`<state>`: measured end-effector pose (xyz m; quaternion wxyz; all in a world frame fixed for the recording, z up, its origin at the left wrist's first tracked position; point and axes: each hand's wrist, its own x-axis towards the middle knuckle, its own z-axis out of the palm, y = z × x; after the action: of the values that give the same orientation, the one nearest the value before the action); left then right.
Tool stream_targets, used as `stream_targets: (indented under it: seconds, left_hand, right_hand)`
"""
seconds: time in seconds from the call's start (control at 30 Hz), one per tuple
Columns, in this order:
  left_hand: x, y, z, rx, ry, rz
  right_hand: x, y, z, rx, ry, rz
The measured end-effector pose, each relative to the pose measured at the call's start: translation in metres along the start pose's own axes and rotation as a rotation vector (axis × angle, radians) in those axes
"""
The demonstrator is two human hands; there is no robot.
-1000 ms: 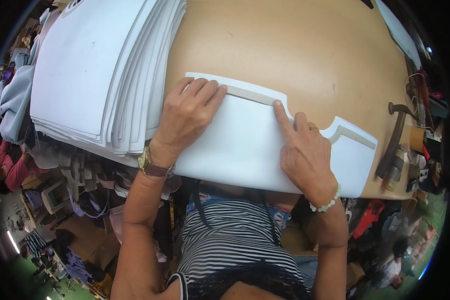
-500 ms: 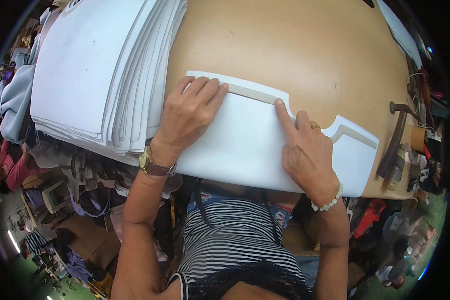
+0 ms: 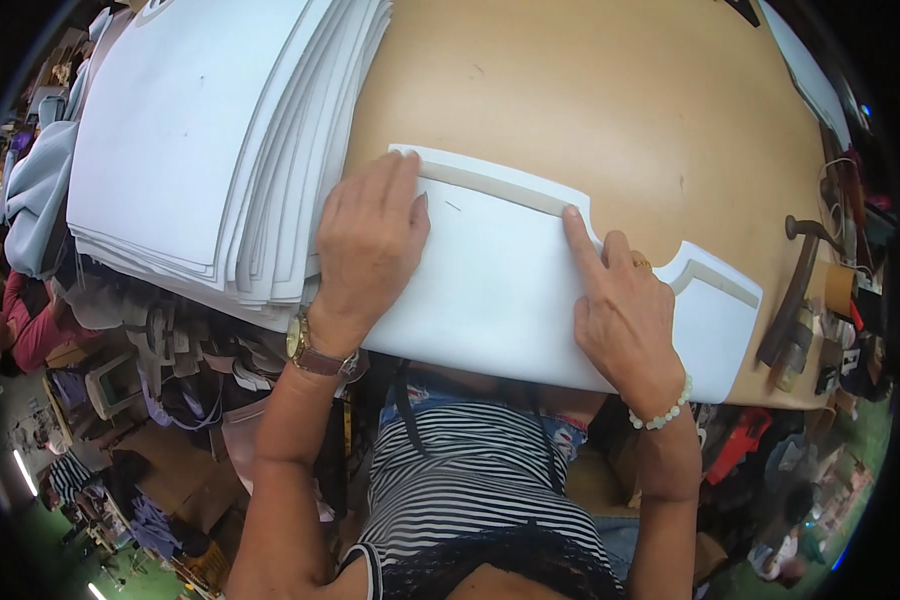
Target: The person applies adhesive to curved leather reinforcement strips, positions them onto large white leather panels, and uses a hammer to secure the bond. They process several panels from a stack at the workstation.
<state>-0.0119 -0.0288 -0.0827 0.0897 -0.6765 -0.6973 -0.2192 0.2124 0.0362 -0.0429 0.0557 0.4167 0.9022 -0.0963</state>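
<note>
A white cut panel with a notch in its far edge lies on the tan table. A long grey strip runs just inside that far edge, and a shorter grey strip borders the panel's right part. My left hand is open, its fingers stretched together over the strip's left end. At the strip's other end, my right hand presses with its outstretched index finger, the remaining fingers loosely bent. A small dark mark shows on the panel between the hands.
A thick stack of white sheets fills the left of the tan table. At the right edge lie a hammer and a brown roll. Another person is far off at the left.
My left hand has shifted from the middle of the strip toward its left end, uncovering the dark mark. My right index finger stays on the strip's right end. The whole view has shifted slightly.
</note>
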Motion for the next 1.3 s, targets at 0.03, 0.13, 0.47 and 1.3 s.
stream_targets:
  seconds: [0.03,0.13,0.47,1.3]
  left_hand:
    - [-0.001,0.0,0.0,-0.041,0.029,-0.07]
    - [-0.001,0.0,0.001,-0.151,0.085,-0.097]
    - [-0.003,-0.002,0.005,-0.192,-0.062,-0.054]
    - [-0.008,0.0,0.003,-0.157,-0.083,-0.053]
  right_hand:
    - [0.0,0.0,0.0,-0.003,0.002,-0.001]
    - [0.0,0.001,0.001,-0.001,0.004,-0.007]
    - [0.0,0.002,0.0,-0.003,0.019,-0.02]
    - [0.051,-0.059,0.022,0.139,0.458,-0.369]
